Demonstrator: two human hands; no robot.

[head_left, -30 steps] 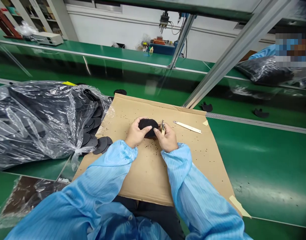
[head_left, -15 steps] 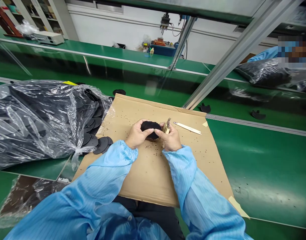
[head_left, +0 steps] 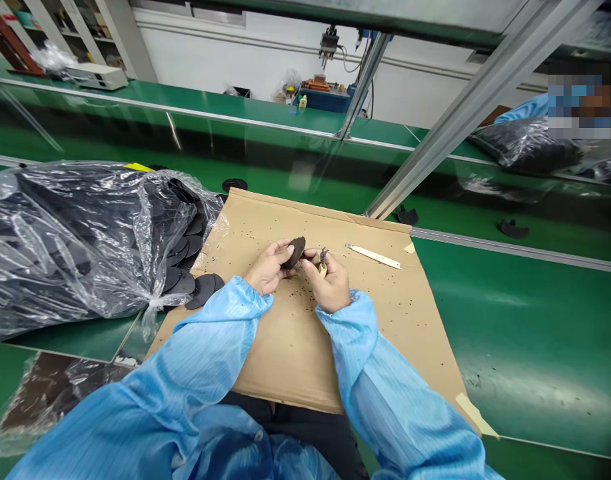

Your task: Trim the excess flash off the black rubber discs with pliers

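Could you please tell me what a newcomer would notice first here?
Probably the bulging clear plastic bag of rounded black pieces at the left. Next, at the centre, the left hand holds a thin black disc and the right hand a cream-handled metal tool, above brown cardboard.

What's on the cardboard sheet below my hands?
On the cardboard: a slim white tool, black specks, tape and, at its left edge, black discs. Your left hand, right hand and sleeves hide whatever is beneath them.
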